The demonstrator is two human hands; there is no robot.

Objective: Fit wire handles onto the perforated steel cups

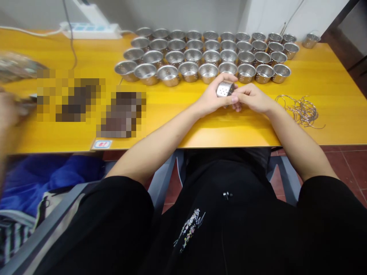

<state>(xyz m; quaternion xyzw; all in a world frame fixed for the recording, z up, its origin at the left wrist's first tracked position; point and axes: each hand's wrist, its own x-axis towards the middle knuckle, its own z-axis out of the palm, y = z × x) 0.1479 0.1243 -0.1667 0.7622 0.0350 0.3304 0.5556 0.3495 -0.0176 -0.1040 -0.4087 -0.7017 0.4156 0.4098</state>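
The only view comes from a camera worn on the person's head, looking forward and steeply down over the chest of the black shirt (243, 214) to the yellow worktop (200, 130). The shirt is nearest, filling the lower middle; the worktop crosses the upper half, a little farther off, with the wall (183, 15) behind it at the top edge. The far left is blurred, so its detail is perhaps not to be trusted. With one camera, no part of the scene is shared between views.

The shiny, perforated metal cup (223, 90) is tilted.
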